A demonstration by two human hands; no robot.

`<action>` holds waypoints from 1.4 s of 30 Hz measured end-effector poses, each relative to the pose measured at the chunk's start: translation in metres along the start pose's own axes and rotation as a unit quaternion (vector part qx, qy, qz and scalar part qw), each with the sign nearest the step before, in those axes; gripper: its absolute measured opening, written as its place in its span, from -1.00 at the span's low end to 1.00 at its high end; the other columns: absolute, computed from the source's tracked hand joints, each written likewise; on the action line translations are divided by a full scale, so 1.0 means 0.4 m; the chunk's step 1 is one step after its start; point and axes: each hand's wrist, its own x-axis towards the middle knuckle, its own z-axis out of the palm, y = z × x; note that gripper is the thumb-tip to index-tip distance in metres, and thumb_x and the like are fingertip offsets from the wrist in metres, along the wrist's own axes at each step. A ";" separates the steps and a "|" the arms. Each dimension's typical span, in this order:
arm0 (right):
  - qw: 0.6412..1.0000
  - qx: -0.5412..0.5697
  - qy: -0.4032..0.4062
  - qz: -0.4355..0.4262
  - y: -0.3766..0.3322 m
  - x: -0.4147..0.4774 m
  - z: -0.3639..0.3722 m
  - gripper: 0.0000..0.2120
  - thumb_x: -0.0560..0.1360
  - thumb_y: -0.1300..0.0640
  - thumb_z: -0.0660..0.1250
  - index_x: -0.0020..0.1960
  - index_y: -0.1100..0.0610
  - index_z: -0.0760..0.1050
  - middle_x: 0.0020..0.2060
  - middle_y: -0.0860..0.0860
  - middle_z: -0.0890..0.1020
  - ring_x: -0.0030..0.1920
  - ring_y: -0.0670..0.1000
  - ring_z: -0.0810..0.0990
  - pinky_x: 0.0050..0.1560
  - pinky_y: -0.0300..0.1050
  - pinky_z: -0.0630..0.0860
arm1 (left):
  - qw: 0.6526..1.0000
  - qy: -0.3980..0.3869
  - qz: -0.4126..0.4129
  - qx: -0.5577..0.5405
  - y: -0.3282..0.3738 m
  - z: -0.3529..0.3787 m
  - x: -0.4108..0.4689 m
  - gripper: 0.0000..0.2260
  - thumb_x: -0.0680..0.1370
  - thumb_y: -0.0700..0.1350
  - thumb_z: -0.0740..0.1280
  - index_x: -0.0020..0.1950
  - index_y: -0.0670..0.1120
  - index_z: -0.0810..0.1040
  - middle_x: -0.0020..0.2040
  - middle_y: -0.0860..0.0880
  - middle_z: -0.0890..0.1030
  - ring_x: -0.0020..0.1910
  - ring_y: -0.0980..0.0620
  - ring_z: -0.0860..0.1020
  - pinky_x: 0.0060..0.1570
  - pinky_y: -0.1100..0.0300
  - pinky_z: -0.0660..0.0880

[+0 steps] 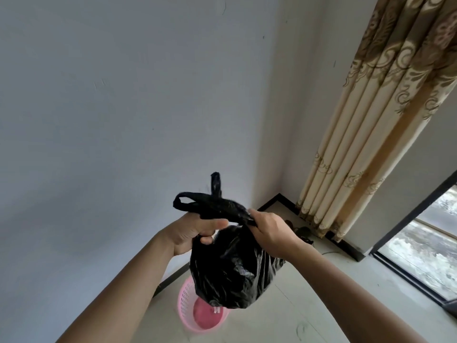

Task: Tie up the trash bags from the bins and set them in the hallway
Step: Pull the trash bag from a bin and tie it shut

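Observation:
A filled black trash bag [232, 268] hangs in the air in front of me, above a pink mesh bin [188, 308] that stands on the floor by the wall. My left hand [195, 231] grips the bag's gathered neck from the left, thumb across the top. My right hand [269, 229] pinches the twisted handles from the right. The two black handle loops [212, 204] stick up and out to the left between my hands. The bin's inside shows its pink bottom.
A white wall fills the left and centre. A patterned beige curtain [371, 120] hangs at the right, beside a floor-level window [425, 246] with a dark frame. Dark shoes [303, 231] lie near the curtain's foot. The floor is pale tile.

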 end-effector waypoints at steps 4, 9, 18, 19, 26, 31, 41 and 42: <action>0.988 -0.129 -0.033 -0.082 -0.018 0.017 0.004 -0.79 0.62 -0.01 0.13 -0.08 0.13 0.33 -0.30 0.06 0.53 -0.29 0.16 0.50 -0.23 0.09 0.45 | 0.997 0.054 -0.043 -0.016 0.003 0.017 -0.002 -0.59 0.50 0.17 0.42 -0.32 -0.05 0.34 -0.44 0.06 0.08 -0.51 0.12 0.04 -0.49 0.23 0.01; 0.992 0.009 -0.126 -0.010 0.014 0.020 -0.022 -0.63 0.52 -0.27 0.20 0.06 0.02 0.45 -0.12 -0.08 0.58 -0.10 -0.04 0.56 -0.04 -0.05 0.50 | 0.996 0.018 -0.074 -0.055 -0.002 0.021 -0.018 -0.53 0.58 0.21 0.24 -0.42 -0.04 0.29 -0.47 0.01 0.08 -0.53 0.09 0.01 -0.48 0.23 0.02; 0.886 0.428 -0.050 0.172 -0.042 0.090 -0.107 -0.36 0.38 -0.47 0.24 0.14 0.02 0.59 -0.15 0.00 0.62 -0.23 -0.03 0.53 -0.16 -0.14 0.43 | 0.988 -0.112 -0.100 -0.028 0.001 0.020 -0.032 -0.63 0.64 0.13 0.14 0.14 -0.15 0.51 -0.55 0.00 0.22 -0.60 0.11 0.05 -0.58 0.33 0.12; 0.897 0.403 -0.062 0.170 -0.058 0.100 -0.108 -0.38 0.37 -0.46 0.29 0.05 0.07 0.63 -0.23 0.00 0.61 -0.29 -0.04 0.48 -0.21 -0.16 0.40 | 0.988 -0.109 -0.114 -0.003 0.000 0.019 -0.034 -0.61 0.63 0.14 0.15 0.07 -0.20 0.48 -0.55 -0.02 0.27 -0.60 0.11 0.07 -0.58 0.34 0.15; 0.903 0.402 0.065 0.135 -0.095 0.133 -0.082 -0.77 0.54 -0.03 0.40 -0.12 0.11 0.71 -0.41 0.07 0.63 -0.38 -0.04 0.50 -0.21 -0.16 0.52 | 0.970 -0.044 -0.003 -0.238 -0.033 -0.009 -0.052 -0.62 0.66 0.07 0.05 0.38 0.05 0.49 -0.13 -0.25 0.69 -0.64 0.12 0.34 -0.60 0.32 0.21; 0.890 0.421 0.124 0.123 -0.091 0.124 -0.085 -0.80 0.52 -0.03 0.42 -0.15 0.06 0.71 -0.32 0.15 0.69 -0.34 0.01 0.57 -0.13 -0.10 0.59 | 0.928 -0.042 0.065 -0.363 -0.053 -0.030 -0.049 -0.71 0.65 0.07 0.11 -0.08 -0.05 0.53 0.30 -0.37 0.52 -0.42 -0.01 0.53 -0.49 0.25 0.43; 0.887 0.404 -0.181 0.133 -0.061 0.013 -0.073 -0.78 0.49 0.03 0.44 -0.03 0.20 0.68 -0.32 0.00 0.69 -0.32 -0.07 0.62 -0.24 -0.28 0.57 | 0.989 0.100 0.094 -0.055 -0.035 -0.025 -0.028 -0.55 0.53 -0.34 0.34 -0.27 -0.03 0.09 0.13 -0.29 0.62 -0.45 0.01 0.39 -0.44 0.16 0.13; 0.912 0.341 -0.187 0.131 -0.049 0.014 -0.058 -0.78 0.50 -0.01 0.44 -0.03 0.15 0.69 -0.31 -0.05 0.69 -0.28 -0.05 0.63 -0.19 -0.23 0.59 | 0.992 0.087 0.088 0.008 -0.027 -0.021 -0.034 -0.53 0.53 -0.35 0.34 -0.26 -0.03 0.07 0.08 -0.27 0.64 -0.46 0.00 0.39 -0.44 0.15 0.14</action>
